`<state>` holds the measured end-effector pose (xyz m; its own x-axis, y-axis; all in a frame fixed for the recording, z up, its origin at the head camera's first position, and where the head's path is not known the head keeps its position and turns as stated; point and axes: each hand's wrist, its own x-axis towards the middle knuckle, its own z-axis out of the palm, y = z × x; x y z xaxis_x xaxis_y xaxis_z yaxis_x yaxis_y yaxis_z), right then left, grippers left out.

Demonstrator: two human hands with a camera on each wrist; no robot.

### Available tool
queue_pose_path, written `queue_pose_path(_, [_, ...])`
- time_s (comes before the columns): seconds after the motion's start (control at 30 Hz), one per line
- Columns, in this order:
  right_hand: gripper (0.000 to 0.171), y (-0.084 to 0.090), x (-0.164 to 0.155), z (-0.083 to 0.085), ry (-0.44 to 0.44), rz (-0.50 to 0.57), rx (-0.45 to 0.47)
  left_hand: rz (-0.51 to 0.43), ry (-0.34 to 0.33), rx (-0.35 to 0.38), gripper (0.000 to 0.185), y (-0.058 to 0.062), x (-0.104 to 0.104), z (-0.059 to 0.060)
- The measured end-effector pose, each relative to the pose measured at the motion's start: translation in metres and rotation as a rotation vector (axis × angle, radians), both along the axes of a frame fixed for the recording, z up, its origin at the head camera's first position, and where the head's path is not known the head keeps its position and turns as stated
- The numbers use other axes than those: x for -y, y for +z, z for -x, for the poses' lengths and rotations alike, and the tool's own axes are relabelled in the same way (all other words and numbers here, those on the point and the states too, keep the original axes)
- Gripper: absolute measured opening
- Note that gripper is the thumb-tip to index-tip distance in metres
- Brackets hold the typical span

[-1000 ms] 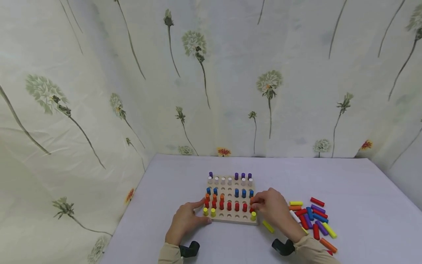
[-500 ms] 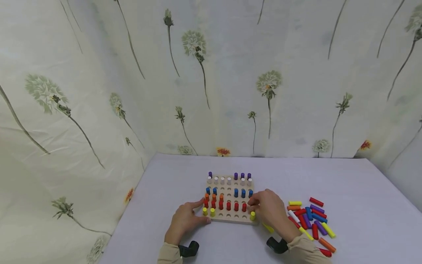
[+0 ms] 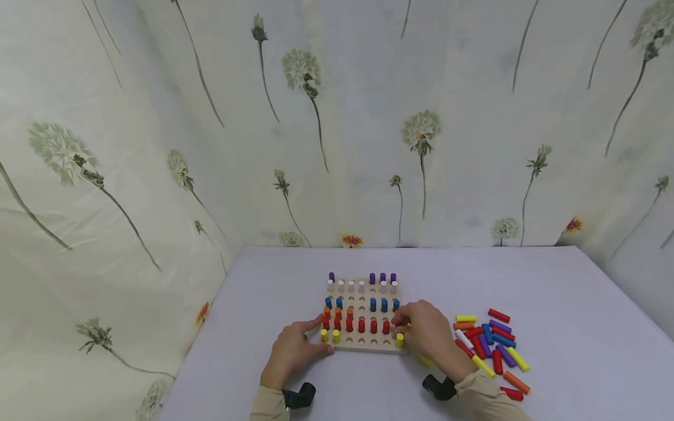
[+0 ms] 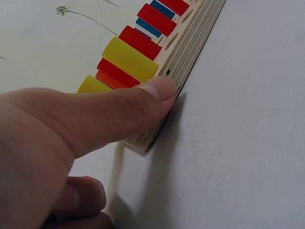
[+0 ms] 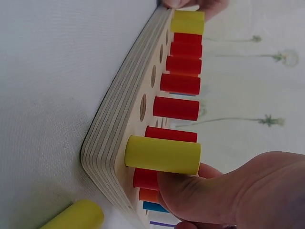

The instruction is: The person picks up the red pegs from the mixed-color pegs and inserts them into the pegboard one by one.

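A wooden pegboard (image 3: 368, 349) lies on the table with rows of purple, white, blue, orange, red and yellow pegs standing in its holes. My left hand (image 3: 295, 352) holds the board's front left corner; in the left wrist view the thumb (image 4: 124, 109) presses the layered front edge. My right hand (image 3: 429, 334) is at the board's right side. In the right wrist view its thumb and finger pinch a red peg (image 5: 144, 178) at the end of the red row, behind a yellow peg (image 5: 162, 154). The red peg's upper end is hidden by the thumb.
Loose pegs in several colours lie in a pile right of the board, among them an orange peg (image 3: 516, 382) and a red peg (image 3: 499, 316). A loose yellow peg (image 5: 78, 217) lies close to the board's front right corner. A flowered cloth (image 3: 358, 146) hangs behind the table.
My right hand has lowered slightly and moved a little left, now covering the right end of the orange and red rows. The left hand keeps its hold; the whole view shifts slightly.
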<state>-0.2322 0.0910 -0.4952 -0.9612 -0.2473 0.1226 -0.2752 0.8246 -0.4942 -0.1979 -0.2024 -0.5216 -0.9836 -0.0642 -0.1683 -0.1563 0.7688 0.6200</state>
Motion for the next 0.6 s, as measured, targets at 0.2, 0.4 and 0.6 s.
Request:
queue_pose_path(0.2, [0.012,-0.003,-0.003,0.0,0.021,-0.005,0.036,0.009,-0.018,0.016,0.076,-0.001,0.0,0.001])
queue_pose_path(0.4, [0.02,0.007,-0.012,0.003,0.104,0.005,0.075,0.008,-0.011,0.01,0.076,-0.001,-0.001,0.003])
queue_pose_path(0.6, [0.033,0.028,-0.027,0.006,0.183,0.044,0.149,0.009,-0.002,0.012,0.076,0.001,-0.001,0.002])
